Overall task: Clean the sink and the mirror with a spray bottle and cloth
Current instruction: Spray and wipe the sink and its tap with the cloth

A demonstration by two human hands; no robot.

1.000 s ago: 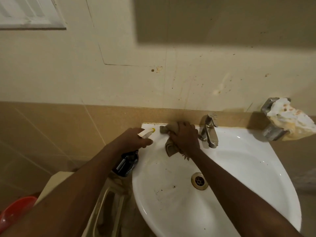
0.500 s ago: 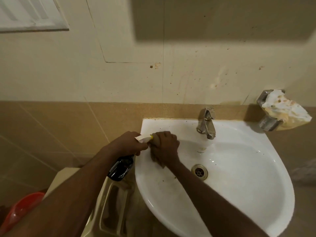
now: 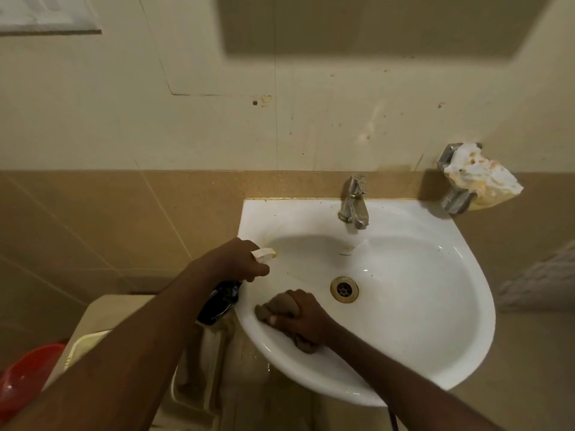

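The sink (image 3: pixel 435 306) is showing white with dark specks and a yellowish stain along its left rim, and its drain (image 3: pixel 344 289) is looking brassy. The cloth (image 3: pixel 273 307) inside it is appearing grey-brown; the bottle (image 3: pixel 219 303) left of the sink is showing black with a white-and-yellow nozzle. Behind the sink, tan tiles (image 3: pixel 124 219) are sitting beneath a cream wall (image 3: pixel 311 119), and a red tub (image 3: pixel 21 384) is glowing far left.

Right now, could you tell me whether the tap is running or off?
Off, as far as visible: no stream falls from the tap spout into the sink.
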